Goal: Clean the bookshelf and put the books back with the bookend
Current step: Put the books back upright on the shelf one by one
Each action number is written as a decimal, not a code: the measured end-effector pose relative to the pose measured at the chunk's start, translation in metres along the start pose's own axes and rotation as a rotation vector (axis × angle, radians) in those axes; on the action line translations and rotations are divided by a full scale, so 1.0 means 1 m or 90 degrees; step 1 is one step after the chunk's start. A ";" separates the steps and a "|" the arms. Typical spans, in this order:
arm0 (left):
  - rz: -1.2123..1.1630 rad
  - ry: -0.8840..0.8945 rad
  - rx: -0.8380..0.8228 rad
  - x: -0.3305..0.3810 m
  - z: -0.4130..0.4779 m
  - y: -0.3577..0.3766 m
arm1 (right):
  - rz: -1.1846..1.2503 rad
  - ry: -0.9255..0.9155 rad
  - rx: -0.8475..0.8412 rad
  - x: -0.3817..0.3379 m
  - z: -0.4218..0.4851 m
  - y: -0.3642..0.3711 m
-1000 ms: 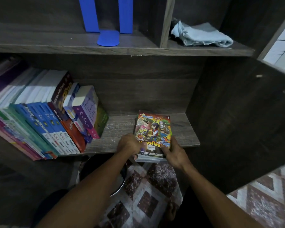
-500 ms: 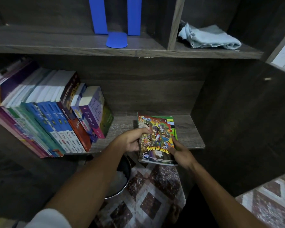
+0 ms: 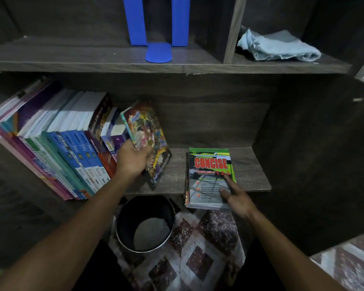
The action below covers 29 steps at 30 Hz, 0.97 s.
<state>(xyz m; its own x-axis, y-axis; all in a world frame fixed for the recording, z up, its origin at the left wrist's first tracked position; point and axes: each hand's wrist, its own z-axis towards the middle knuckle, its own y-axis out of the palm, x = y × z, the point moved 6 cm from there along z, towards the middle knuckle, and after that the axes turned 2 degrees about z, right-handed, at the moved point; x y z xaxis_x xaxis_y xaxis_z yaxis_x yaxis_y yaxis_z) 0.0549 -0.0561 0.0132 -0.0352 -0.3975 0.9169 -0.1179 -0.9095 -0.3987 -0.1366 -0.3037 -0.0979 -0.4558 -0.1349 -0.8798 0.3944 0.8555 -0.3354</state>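
Left hand (image 3: 132, 159) grips a thin, glossy comic (image 3: 149, 129) upright; right hand (image 3: 237, 199), fingers spread, presses the flat green paperback (image 3: 208, 171) beneath it.

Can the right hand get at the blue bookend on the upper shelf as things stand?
Probably yes: the right hand only rests open on the green book, and nothing stands in front of the blue bookend.

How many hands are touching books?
2: the left hand grips a colourful comic book beside the leaning row of books; the right hand rests on a green CONCISE book lying flat.
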 end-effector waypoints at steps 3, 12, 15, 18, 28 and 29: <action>0.087 0.061 0.170 -0.016 -0.005 -0.004 | 0.012 0.001 0.003 -0.001 0.001 0.002; 0.233 -0.226 0.004 -0.069 0.020 0.023 | 0.000 0.003 -0.003 0.001 0.006 0.002; -0.029 -0.334 -0.044 -0.093 0.042 0.032 | -0.001 -0.004 -0.002 0.004 0.008 0.004; -0.090 -0.349 -0.024 -0.094 0.029 0.042 | -0.004 -0.006 -0.001 0.003 0.009 0.004; 0.228 -0.164 -0.355 -0.060 -0.056 0.142 | 0.017 -0.003 0.029 0.006 0.009 0.004; 0.287 -0.143 -0.343 -0.059 -0.057 0.146 | 0.012 -0.005 0.029 0.006 0.010 0.005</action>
<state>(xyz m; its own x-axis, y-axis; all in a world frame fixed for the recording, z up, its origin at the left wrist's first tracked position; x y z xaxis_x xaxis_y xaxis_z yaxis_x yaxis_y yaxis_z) -0.0165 -0.1585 -0.0988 0.0023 -0.7870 0.6170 -0.6133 -0.4884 -0.6208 -0.1298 -0.3055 -0.1084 -0.4426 -0.1233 -0.8882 0.4382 0.8345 -0.3341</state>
